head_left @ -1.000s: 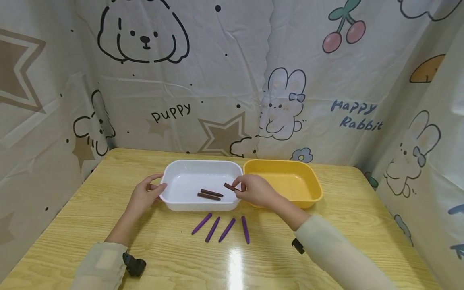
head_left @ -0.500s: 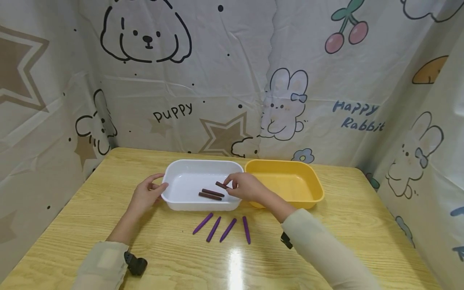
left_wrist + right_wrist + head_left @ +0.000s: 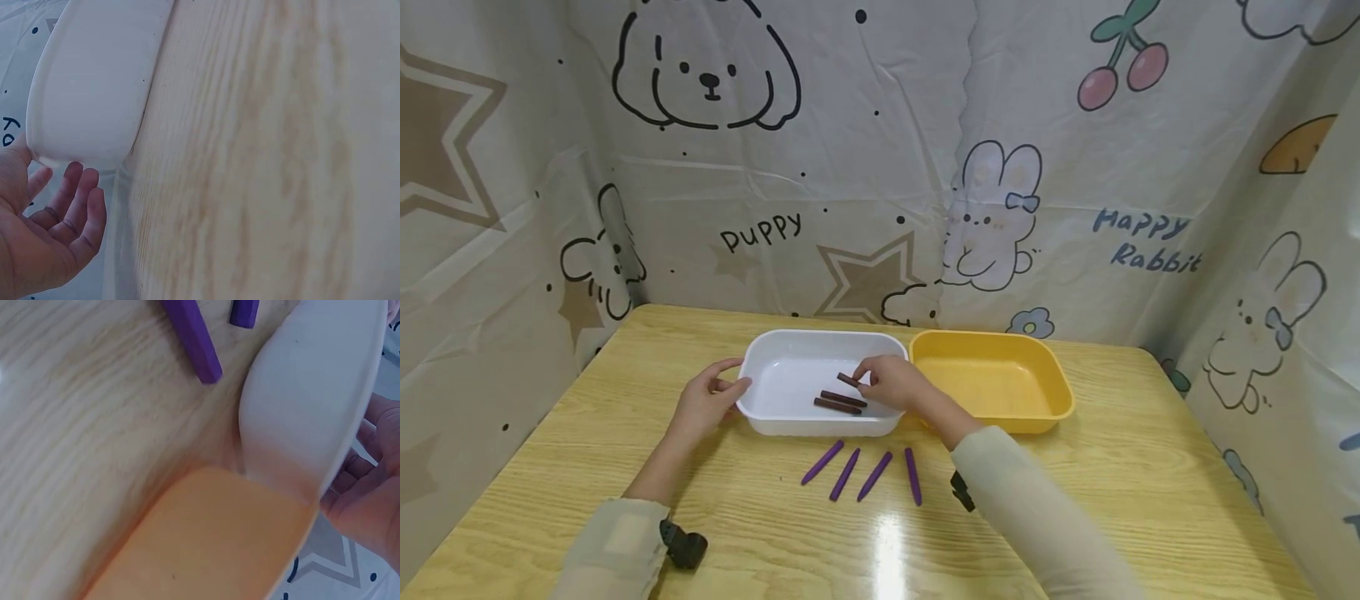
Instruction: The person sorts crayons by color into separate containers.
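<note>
In the head view I see the right hand, fingers pinching a brown stick, now farther over the white tray, seemingly nearer the pair inside; left wrist view, the left hand gripping the tray's end; right wrist view, purple sticks beside it.

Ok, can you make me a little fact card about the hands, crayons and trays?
Left hand: holds the white tray's left end
Right hand: reaches over the white tray, pinching one brown crayon
Other brown crayons: two, lying inside that tray
Purple crayons: four, on the wooden table, nearer the person
Yellow tray: beside the white tray, to its right
</note>
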A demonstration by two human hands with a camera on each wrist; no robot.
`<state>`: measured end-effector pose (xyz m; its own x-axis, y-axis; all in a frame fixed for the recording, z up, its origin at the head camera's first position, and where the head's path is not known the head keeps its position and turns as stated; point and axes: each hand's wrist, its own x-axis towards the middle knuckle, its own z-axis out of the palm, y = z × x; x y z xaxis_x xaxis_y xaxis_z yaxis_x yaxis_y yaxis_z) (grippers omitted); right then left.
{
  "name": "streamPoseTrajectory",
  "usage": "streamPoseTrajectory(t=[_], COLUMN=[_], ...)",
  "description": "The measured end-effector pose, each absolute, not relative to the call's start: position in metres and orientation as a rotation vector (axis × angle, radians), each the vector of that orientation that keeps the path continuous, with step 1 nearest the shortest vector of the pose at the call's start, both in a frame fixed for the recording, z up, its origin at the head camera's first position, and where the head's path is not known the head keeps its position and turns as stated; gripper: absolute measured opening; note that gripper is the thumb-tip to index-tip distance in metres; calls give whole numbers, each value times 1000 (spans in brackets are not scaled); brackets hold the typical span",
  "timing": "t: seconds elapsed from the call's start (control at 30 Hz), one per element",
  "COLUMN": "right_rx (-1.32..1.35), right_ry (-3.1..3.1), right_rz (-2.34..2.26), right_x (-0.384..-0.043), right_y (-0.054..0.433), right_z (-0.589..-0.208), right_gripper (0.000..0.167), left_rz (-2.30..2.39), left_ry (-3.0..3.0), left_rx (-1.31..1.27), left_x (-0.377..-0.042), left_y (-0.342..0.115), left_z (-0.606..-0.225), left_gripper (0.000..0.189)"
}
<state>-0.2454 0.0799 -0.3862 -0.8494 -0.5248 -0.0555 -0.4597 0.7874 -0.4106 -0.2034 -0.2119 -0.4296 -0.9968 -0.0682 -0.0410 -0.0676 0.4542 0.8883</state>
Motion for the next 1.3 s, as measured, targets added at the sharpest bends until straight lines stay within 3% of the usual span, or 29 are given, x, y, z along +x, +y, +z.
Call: streamPoseTrajectory(t=[1.3], right_rx=[-610], right_ry=[2835], right_rz=[-372], right_x=[-254], right_y=[53], right_z=[-411], right_gripper=[20], left_rz=[-1645], left_ry=[-2680], left_rx=[138], left_x=[-202], left_y=[-211], left_z=[-428], left_gripper=[54])
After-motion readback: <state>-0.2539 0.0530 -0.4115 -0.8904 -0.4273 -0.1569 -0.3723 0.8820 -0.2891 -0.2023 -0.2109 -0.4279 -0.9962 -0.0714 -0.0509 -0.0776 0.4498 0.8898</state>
